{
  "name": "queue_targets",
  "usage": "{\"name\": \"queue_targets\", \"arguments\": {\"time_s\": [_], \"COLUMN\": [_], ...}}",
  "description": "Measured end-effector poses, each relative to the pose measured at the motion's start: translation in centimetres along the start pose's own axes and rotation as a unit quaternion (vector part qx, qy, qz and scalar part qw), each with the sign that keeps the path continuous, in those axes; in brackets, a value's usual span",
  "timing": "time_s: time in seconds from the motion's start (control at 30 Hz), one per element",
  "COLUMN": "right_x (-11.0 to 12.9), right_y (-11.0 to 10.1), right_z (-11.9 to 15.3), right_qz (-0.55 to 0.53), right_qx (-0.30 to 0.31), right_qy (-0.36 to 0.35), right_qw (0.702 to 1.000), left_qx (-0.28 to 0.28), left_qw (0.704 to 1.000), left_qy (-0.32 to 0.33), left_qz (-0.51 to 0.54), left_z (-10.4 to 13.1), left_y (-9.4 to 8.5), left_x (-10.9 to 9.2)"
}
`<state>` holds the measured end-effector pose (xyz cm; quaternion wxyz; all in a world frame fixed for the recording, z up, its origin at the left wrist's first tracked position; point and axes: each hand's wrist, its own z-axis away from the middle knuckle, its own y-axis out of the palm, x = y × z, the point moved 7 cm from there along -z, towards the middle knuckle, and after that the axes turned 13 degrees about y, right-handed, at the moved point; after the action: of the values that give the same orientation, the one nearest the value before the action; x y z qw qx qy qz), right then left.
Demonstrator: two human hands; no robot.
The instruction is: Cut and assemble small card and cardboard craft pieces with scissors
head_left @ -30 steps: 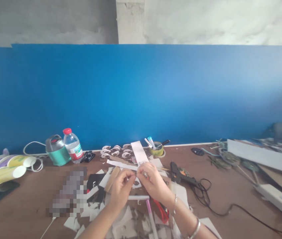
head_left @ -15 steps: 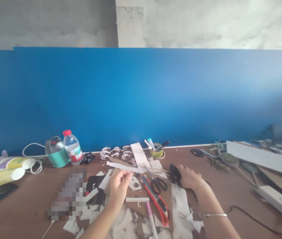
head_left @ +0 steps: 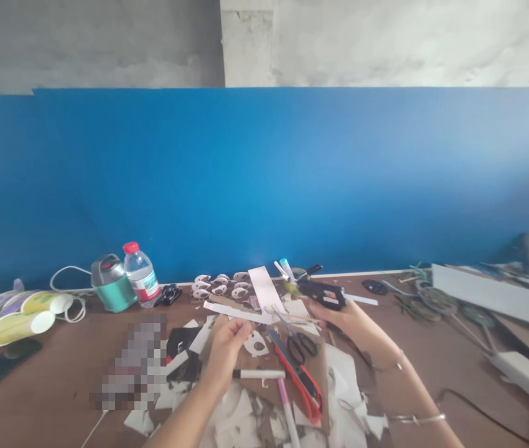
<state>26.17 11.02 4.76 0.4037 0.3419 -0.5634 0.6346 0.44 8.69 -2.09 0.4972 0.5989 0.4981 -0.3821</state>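
My left hand (head_left: 228, 348) is closed in a pinch over the scraps; what its fingertips hold, if anything, is too small to make out. Just right of those fingertips lies a white paper cutout (head_left: 256, 343) with holes, and a white paper strip (head_left: 233, 311) lies behind them. My right hand (head_left: 346, 320) grips a black glue gun (head_left: 323, 292), raised above the table, with a white glue stick (head_left: 361, 300) jutting from its rear. Black-handled scissors (head_left: 302, 347) and an orange utility knife (head_left: 298, 379) lie between my hands.
Paper scraps (head_left: 236, 417), a white marker (head_left: 259, 374) and a pink-capped marker (head_left: 287, 407) lie in front. Several cutouts (head_left: 220, 289) stand behind. A water bottle (head_left: 140, 277) and paper cups (head_left: 22, 328) are left; a power strip (head_left: 526, 379) is right.
My right hand has lifted the glue gun off the table and turned it, so its label and rear glue stick now show. My left hand stays nearly in place.
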Motion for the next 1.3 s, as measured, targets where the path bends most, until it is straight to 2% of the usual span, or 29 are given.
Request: {"name": "queue_targets", "arguments": {"time_s": [0.03, 0.13, 0.2, 0.3, 0.67, 0.97, 1.17, 1.3], "right_x": [0.8, 3.1, 3.7, 3.5, 2.4, 1.6, 1.1, 1.5], "right_y": [1.5, 4.5, 5.9, 6.9, 8.2, 8.4, 8.6, 8.4], "right_z": [0.4, 1.5, 1.7, 1.6, 1.1, 0.6, 0.5, 0.7], "right_qz": [-0.030, -0.088, -0.084, -0.050, 0.025, 0.035, 0.040, 0.028], "right_qx": [0.051, 0.131, 0.155, 0.149, 0.127, 0.125, 0.137, 0.132], "right_qy": [-0.004, -0.057, -0.073, -0.081, -0.060, -0.063, -0.034, -0.054], "right_qw": [0.998, 0.986, 0.982, 0.984, 0.990, 0.990, 0.989, 0.989], "left_qx": [0.003, 0.007, 0.011, 0.013, -0.001, 0.011, 0.010, 0.012], "left_qw": [1.000, 0.999, 0.998, 0.997, 0.999, 0.999, 0.999, 0.999], "left_qy": [-0.002, -0.012, -0.020, -0.021, -0.030, -0.029, -0.021, -0.022], "left_qz": [0.012, 0.040, 0.056, 0.068, 0.044, 0.044, 0.024, 0.031], "left_z": [0.0, -0.2, -0.2, -0.2, -0.3, -0.1, -0.1, -0.1], "left_y": [0.1, 0.1, 0.2, 0.3, 0.4, 0.6, 0.5, 0.5], "left_x": [0.1, 0.3, 0.4, 0.3, -0.3, -0.5, -0.6, -0.5]}}
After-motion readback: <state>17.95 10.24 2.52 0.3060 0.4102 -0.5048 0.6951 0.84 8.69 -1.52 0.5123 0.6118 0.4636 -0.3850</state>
